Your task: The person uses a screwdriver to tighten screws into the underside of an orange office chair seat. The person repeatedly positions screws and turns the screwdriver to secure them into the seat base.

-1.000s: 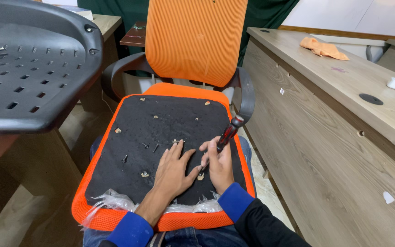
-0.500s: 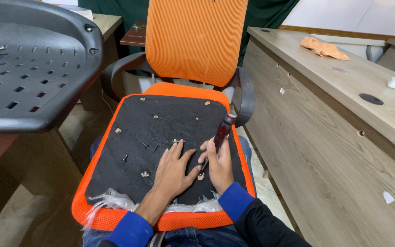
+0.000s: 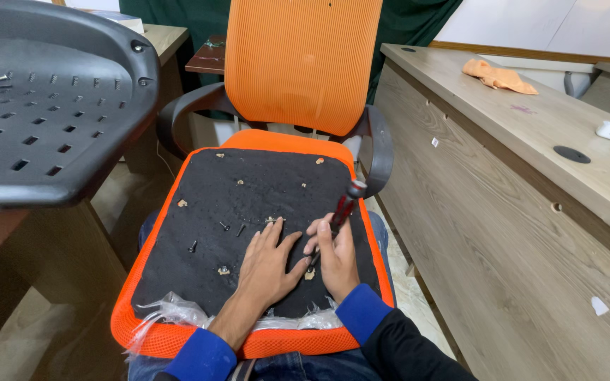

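Observation:
An orange seat cushion (image 3: 178, 331) lies upside down across my lap, its black underside (image 3: 255, 204) facing up. My left hand (image 3: 268, 264) rests flat on that black surface with fingers spread. My right hand (image 3: 335, 255) grips a screwdriver with a red and black handle (image 3: 344, 207), its tip pressed down at a fitting near the front of the cushion. Several loose dark screws (image 3: 224, 226) lie on the black fabric just left of my left hand.
An orange mesh chair back (image 3: 303, 63) with black armrests (image 3: 379, 144) stands behind the cushion. A black perforated plastic shell (image 3: 44, 120) with screws on it sits on the left table. A long wooden desk (image 3: 503, 176) with an orange cloth (image 3: 499, 76) runs along the right.
The screwdriver handle has tilted and turned slightly in my right hand. My left hand stays flat in the same spot.

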